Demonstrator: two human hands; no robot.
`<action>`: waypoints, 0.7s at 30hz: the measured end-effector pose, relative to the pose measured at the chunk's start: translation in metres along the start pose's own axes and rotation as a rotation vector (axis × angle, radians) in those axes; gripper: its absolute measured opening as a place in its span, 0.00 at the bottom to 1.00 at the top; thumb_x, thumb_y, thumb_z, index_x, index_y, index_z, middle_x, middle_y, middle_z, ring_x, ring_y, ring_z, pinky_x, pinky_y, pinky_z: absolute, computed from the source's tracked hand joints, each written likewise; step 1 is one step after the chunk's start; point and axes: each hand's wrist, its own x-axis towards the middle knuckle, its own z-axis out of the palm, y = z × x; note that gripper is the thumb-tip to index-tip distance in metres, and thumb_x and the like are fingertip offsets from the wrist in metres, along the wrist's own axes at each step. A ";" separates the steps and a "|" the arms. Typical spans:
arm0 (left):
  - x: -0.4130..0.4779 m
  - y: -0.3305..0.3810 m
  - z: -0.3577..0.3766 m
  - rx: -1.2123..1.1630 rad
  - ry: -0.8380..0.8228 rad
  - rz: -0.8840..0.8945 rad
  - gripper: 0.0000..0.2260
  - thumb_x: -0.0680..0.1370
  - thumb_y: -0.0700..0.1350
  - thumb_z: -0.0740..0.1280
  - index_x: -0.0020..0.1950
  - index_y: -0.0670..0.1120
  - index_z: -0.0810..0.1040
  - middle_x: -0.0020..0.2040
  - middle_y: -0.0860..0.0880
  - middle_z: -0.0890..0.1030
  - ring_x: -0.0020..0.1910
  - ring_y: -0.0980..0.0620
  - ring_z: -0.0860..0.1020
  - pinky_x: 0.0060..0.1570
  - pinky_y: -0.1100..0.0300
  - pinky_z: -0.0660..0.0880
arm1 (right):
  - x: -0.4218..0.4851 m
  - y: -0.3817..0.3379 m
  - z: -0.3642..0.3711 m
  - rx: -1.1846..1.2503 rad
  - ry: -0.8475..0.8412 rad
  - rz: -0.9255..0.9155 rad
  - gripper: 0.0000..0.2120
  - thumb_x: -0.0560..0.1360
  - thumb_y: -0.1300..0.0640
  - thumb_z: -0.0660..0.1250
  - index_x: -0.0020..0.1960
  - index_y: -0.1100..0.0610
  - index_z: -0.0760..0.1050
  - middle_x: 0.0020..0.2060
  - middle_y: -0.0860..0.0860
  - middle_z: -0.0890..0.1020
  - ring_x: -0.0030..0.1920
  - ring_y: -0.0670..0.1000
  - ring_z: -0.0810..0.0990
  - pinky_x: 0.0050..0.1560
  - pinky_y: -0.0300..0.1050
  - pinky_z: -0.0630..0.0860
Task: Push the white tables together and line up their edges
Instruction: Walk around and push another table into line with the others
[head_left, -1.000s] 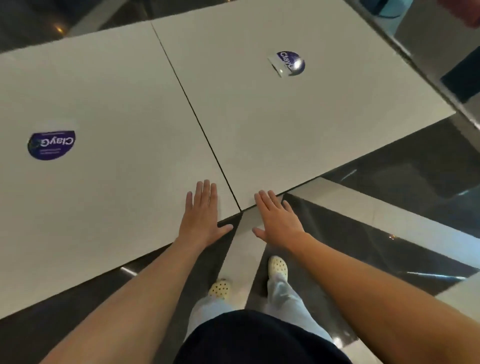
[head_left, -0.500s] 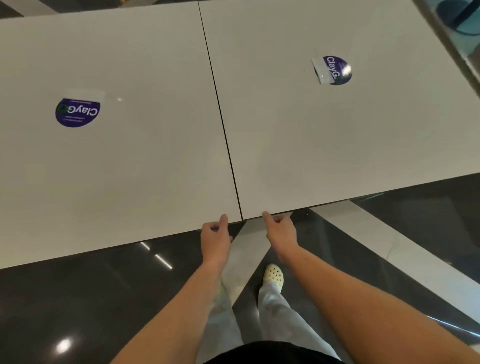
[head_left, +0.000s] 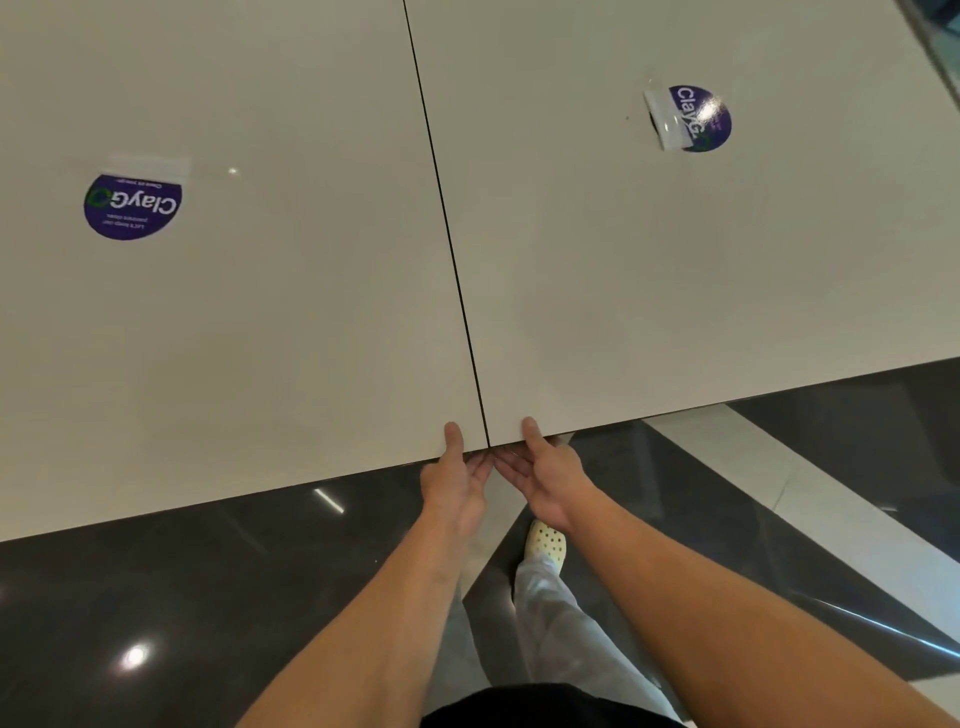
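left hand (head_left: 454, 486) pinches left table (head_left: 260, 338) corner, right hand (head_left: 550, 483) pinches right table (head_left: 675, 286) corner.

A second ago both hands lay flat, palms down, on the table tops at the near corners beside the seam (head_left: 457, 270). Half a second ago they had slid back to the near edge. Now the left hand (head_left: 454, 480) pinches the left table (head_left: 234, 338) and the right hand (head_left: 545, 480) pinches the right table (head_left: 675, 286), palms turned up, thumbs (head_left: 453, 436) on top, fingers tucked beneath and drawn closer together under the seam.
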 end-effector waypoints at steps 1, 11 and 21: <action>0.002 -0.001 -0.001 -0.001 0.000 -0.006 0.20 0.78 0.46 0.65 0.63 0.34 0.69 0.57 0.35 0.77 0.50 0.42 0.80 0.48 0.54 0.76 | 0.001 0.001 0.001 -0.001 0.003 -0.006 0.14 0.81 0.55 0.59 0.63 0.61 0.66 0.59 0.65 0.77 0.57 0.60 0.79 0.56 0.50 0.76; 0.007 0.001 0.006 -0.036 0.002 -0.032 0.16 0.77 0.45 0.66 0.60 0.36 0.72 0.53 0.37 0.80 0.48 0.43 0.81 0.44 0.54 0.78 | 0.007 0.005 0.001 -0.010 0.020 -0.060 0.05 0.80 0.57 0.61 0.54 0.59 0.68 0.59 0.64 0.77 0.55 0.58 0.80 0.54 0.46 0.76; 0.013 0.002 -0.011 -0.012 -0.083 -0.022 0.18 0.75 0.45 0.69 0.60 0.37 0.73 0.54 0.36 0.79 0.53 0.42 0.79 0.58 0.49 0.74 | 0.006 -0.003 -0.005 -0.045 -0.040 -0.006 0.09 0.80 0.57 0.63 0.56 0.61 0.71 0.56 0.65 0.80 0.54 0.59 0.81 0.55 0.49 0.77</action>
